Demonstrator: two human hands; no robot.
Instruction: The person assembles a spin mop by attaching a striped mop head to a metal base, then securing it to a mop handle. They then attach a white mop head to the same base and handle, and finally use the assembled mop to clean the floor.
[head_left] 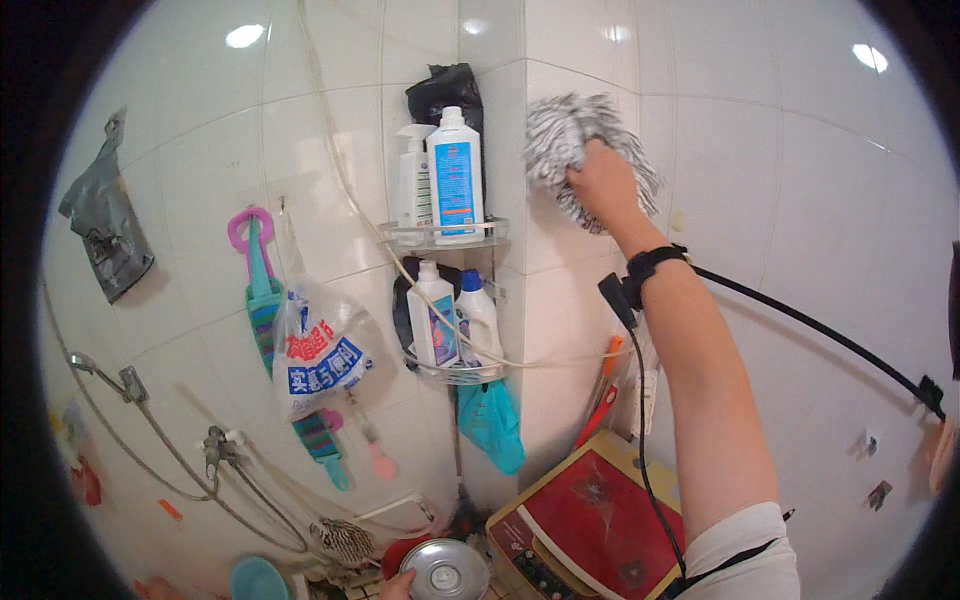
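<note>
My right hand (pixel 604 185), arm stretched up, is closed round a shaggy grey-and-white striped cloth (pixel 560 130). The cloth lies bunched against the white tiled wall (pixel 580 245) at the corner edge and is a little blurred. A black band (pixel 655 268) circles my right wrist. Only a small part of my left hand (pixel 398 585) shows at the lower edge. Its fingers grip the left rim of a round silver lid-like disc (pixel 447 572) with a pale centre. Most of the left hand is out of the picture.
A two-tier corner shelf (pixel 450 235) carries several bottles, with a teal bag (pixel 492 425) below. Below my right arm stands a beige washing machine (pixel 600 500) with a red lid. A black cable (pixel 645 430) dangles beside the arm; a black pole (pixel 810 315) slants right. Bags hang left.
</note>
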